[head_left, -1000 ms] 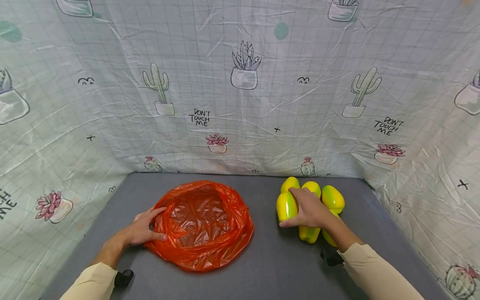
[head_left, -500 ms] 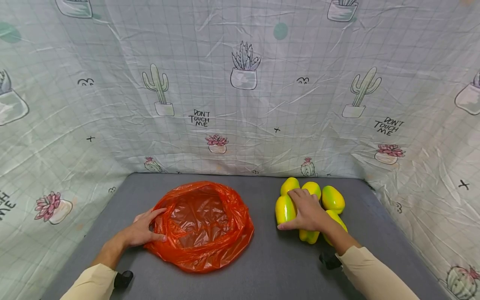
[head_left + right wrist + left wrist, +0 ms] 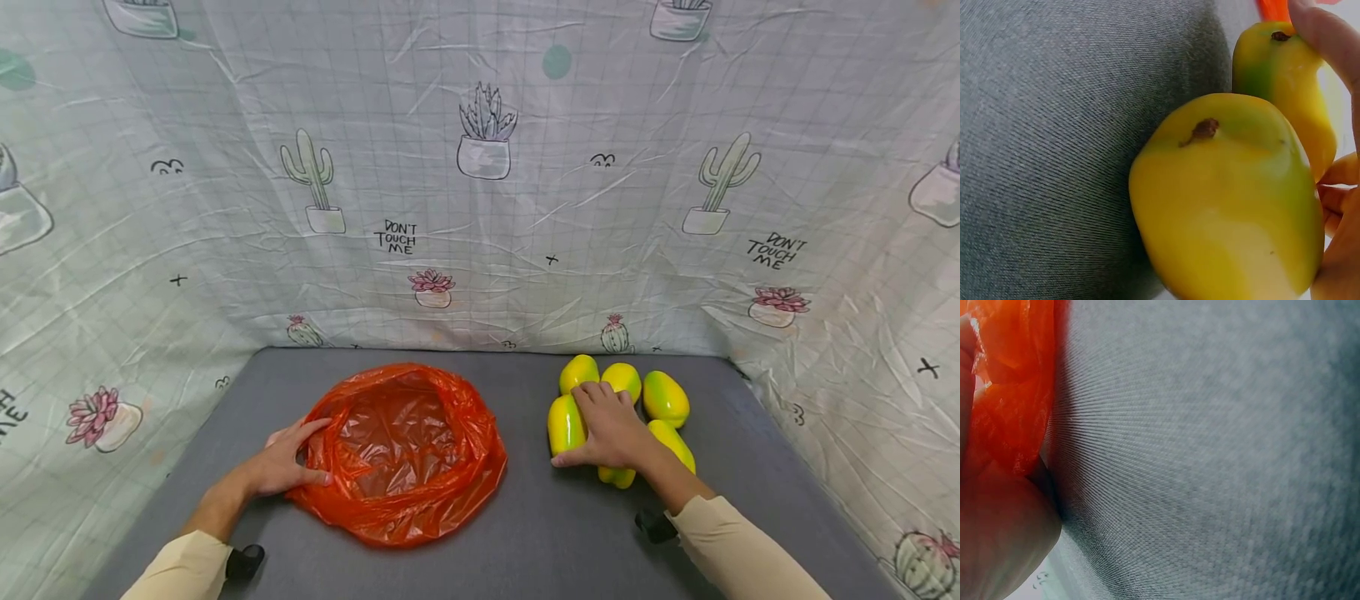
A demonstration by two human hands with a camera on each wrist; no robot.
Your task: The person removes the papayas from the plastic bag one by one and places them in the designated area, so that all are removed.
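On the left of the head view lies an orange-red plastic bag (image 3: 405, 517), its mouth spread wide. My left hand (image 3: 281, 462) rests at the bag's left rim, fingers and thumb spread apart and touching the film. In the left wrist view, the thin plastic (image 3: 1016, 394) bulges beside the hand. With thumb and fingers, my right hand (image 3: 615, 425) grips the leftmost yellow-green mango (image 3: 566, 425). In the right wrist view, the thumb lies near that mango's stem end (image 3: 1285, 94). Another mango (image 3: 1222, 200) sits under the palm, mostly hidden in the head view.
More mangoes cluster around the right hand: two behind it, one at back right (image 3: 665, 398) and one beside the wrist (image 3: 672, 446). All stand on a grey cloth-covered table (image 3: 525, 533). A printed plastic curtain (image 3: 525, 208) encloses the back and sides.
My right hand has shifted slightly left and nearer to me, and the gripped mango has moved with it, away from the mango behind. The left hand and bag stay in place.
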